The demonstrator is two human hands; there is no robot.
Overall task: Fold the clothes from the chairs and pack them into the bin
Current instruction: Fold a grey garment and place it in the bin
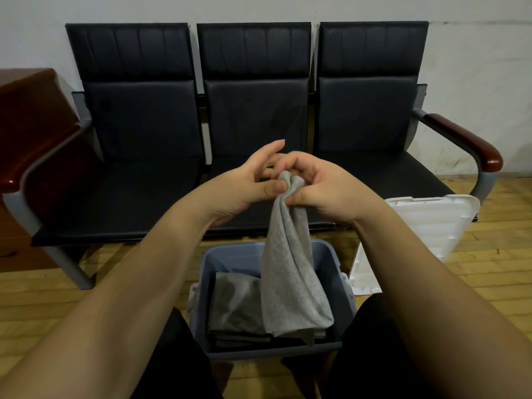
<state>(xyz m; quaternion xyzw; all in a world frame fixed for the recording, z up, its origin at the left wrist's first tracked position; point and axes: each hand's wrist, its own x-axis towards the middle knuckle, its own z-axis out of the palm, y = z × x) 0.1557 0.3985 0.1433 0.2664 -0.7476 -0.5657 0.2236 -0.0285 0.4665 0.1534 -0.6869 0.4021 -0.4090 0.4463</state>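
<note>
A light grey cloth [290, 272] hangs folded lengthwise above the blue-grey bin [349, 306], its lower end reaching into it. My left hand [244, 182] pinches the cloth's top edge between thumb and fingers. My right hand [319, 185] pinches the same top edge right beside it. Both hands meet in front of the middle seat. Inside the bin lies a stack of folded dark grey clothes [236, 306]. The row of three black chairs [253, 116] behind shows bare seats.
A white bin lid [426, 226] leans against the right chair's front. Wooden armrests [472, 142] stick out at both ends of the row. The bin stands on the wooden floor [40, 292] between my knees. A white wall is behind the chairs.
</note>
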